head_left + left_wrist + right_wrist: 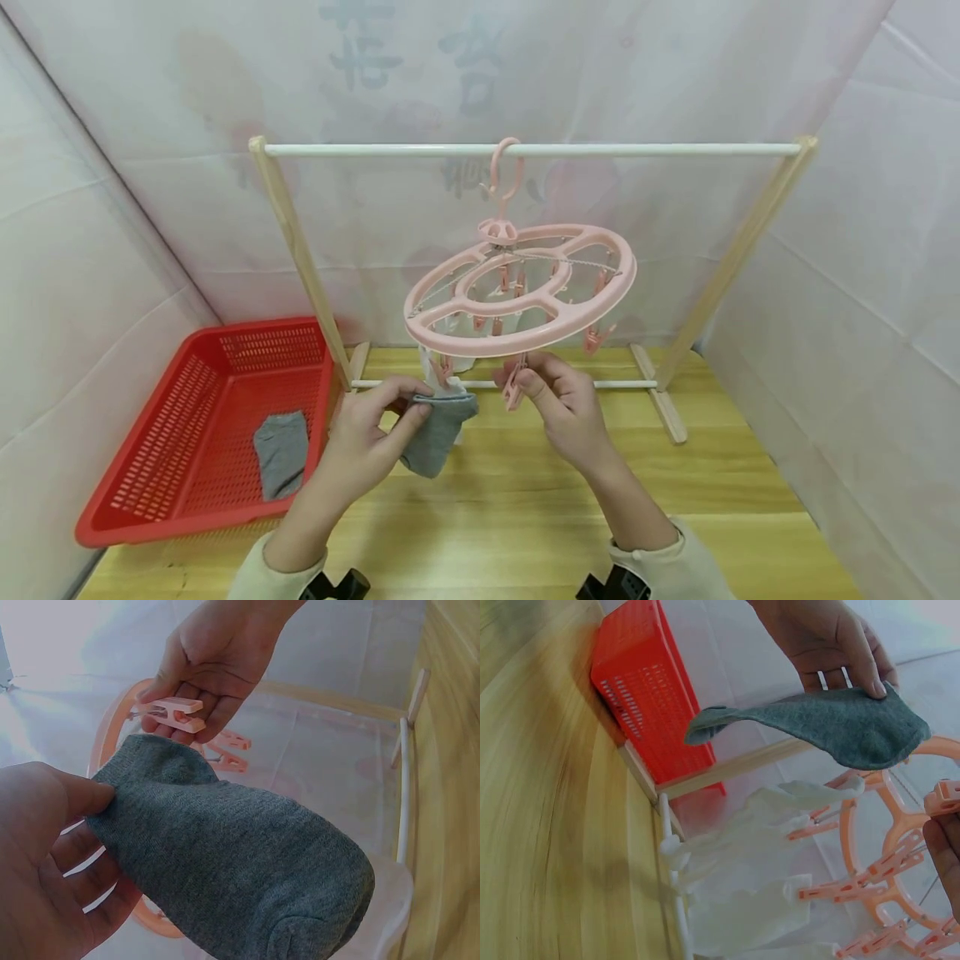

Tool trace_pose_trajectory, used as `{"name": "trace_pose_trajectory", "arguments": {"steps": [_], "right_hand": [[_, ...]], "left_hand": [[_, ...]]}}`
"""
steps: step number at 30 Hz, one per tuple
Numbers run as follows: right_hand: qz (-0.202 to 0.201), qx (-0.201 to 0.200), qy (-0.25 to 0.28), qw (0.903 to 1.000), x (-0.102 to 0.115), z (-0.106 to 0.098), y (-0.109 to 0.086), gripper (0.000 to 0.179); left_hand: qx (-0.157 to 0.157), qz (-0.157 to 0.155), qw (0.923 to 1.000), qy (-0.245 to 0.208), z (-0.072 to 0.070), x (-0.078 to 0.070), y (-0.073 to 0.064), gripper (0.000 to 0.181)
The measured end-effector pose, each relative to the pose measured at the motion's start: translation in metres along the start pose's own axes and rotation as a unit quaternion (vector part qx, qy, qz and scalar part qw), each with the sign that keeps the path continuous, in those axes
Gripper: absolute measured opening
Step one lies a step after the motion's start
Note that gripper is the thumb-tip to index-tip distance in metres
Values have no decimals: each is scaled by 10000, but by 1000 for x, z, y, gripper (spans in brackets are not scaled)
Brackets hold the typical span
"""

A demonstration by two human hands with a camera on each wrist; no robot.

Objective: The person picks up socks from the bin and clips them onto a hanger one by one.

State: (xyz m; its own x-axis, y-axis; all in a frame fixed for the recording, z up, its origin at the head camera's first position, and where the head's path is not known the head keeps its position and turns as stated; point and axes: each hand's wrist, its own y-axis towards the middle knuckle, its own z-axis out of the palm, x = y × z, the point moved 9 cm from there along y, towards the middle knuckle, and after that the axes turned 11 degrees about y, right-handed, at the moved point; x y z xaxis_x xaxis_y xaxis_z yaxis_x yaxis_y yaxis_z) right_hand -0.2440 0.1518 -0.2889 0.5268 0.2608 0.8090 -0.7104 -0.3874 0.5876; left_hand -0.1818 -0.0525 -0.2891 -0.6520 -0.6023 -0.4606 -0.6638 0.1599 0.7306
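A grey sock (232, 840) hangs from my left hand (367, 437), its cuff pinched between thumb and fingers. My right hand (558, 408) holds a pink clothespin (514, 385) that dangles from the front rim of a round pink drying hanger (517, 342). In the left wrist view this clothespin's tips point towards the sock, apart from it. The hanger is hooked on a white rod and its ring tilts. Behind my left hand, white cloth pieces (750, 915) hang from other pins (840, 889).
A red basket (150, 508) stands at the left with another grey sock (281, 454) inside. The drying stand has a white top rod (645, 150), wooden side posts (738, 258) and a lower rod (622, 384). All stand on a wooden table (675, 533) between white fabric walls.
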Motion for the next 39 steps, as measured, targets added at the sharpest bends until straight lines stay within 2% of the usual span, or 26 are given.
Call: {"name": "trace_pose_trajectory", "arguments": {"steps": [8,15,28,39], "right_hand": [[-105,-7,159,9998,5,1,2,19],[-161,-79,152,9997,8,0,5,18],[-126,-147,251,9995,7,-1,1,17],[-89,-214,371,9990,7,-2,1,17]], "left_hand": [[338,-144,9993,-39,18,1,0,16],[423,42,9990,109,28,-4,4,13],[422,333,9961,703,40,-17,6,10],[235,445,9958,761,45,-23,12,11]]}}
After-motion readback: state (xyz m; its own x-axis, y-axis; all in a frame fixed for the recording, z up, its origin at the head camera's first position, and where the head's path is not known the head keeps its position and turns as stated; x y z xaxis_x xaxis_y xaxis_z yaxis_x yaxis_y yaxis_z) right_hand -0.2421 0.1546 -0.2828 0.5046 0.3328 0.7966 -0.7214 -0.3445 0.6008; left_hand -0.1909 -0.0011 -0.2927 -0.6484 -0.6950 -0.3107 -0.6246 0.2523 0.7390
